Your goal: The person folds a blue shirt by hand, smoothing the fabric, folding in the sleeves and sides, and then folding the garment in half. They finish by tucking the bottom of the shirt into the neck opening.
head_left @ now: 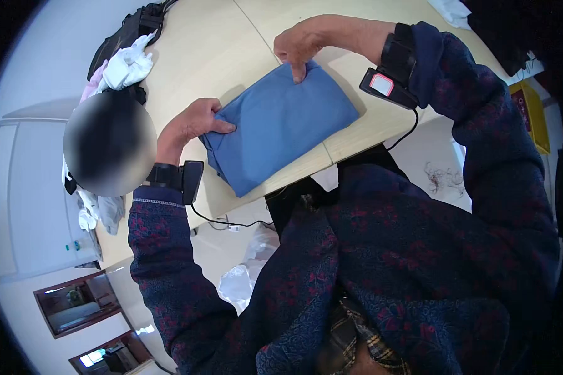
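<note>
A folded blue piece of cloth (281,125), perhaps a garment, lies near the front edge of the pale wooden table (200,37). My left hand (201,119) grips its left edge, thumb on top and the other fingers out of sight beneath or behind the cloth. At the far edge, my right hand (299,47) pinches the fabric, its thumb pressed on the upper face and the fingers curled behind. Both wrists carry black strapped devices with cables.
White and pink clothes (128,65) and a black bag (131,37) lie along the table's left side. Dark cloth (497,37) is at the far right, above a yellow crate (532,119). A clear plastic bag (247,269) is below the front edge.
</note>
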`<state>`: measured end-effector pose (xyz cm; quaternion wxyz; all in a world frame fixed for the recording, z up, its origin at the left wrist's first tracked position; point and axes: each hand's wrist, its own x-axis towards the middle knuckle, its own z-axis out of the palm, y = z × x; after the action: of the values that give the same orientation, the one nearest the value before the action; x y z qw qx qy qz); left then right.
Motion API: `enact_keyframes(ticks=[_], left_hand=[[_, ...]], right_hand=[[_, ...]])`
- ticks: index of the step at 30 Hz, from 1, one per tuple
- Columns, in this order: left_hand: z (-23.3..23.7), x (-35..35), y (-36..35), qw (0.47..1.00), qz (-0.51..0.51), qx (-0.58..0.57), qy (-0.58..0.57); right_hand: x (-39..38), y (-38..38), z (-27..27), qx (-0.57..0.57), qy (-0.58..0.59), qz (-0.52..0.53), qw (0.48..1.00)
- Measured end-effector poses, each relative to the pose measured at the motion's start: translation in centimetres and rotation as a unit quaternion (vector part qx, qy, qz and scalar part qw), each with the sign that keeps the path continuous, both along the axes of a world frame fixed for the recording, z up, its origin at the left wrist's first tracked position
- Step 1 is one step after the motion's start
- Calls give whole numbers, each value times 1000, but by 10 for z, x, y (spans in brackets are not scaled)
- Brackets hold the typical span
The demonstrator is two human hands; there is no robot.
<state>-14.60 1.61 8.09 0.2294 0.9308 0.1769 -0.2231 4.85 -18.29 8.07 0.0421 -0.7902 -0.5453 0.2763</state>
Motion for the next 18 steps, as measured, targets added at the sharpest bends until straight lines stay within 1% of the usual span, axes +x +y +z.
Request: enact_keyframes(ticks=[1, 2, 5, 7, 8, 10, 13, 16, 17, 18], left_hand=[[2, 0, -2, 1000, 8, -12, 18], [2, -2, -3, 999, 17, -23, 36], [-3, -16, -4, 996, 32, -83, -11], [-2, -25, -7, 990, 65, -115, -53], [0, -32, -10, 985, 83, -130, -74], [8, -45, -22, 981, 93, -120, -122], [29, -57, -30, 975, 78, -80, -194], [55, -67, -37, 957, 68, -8, -283], [65, -70, -42, 946, 69, 20, -315], [72, -73, -47, 928, 51, 81, -361]], right_hand=[[0, 1, 1, -7, 21, -12, 1000], [1, 2, -3, 4, 36, 0, 999], [3, -4, -7, 43, 78, 22, 996], [2, -10, -6, 78, 109, 20, 991], [-1, -14, -4, 86, 103, 16, 991], [-9, -26, 6, 105, 90, 9, 990], [-19, -44, 19, 187, 129, -47, 973], [-16, -46, 50, 177, 59, 11, 982], [-21, -52, 69, 203, 24, 38, 978], [-28, -59, 87, 229, -12, 64, 971]])
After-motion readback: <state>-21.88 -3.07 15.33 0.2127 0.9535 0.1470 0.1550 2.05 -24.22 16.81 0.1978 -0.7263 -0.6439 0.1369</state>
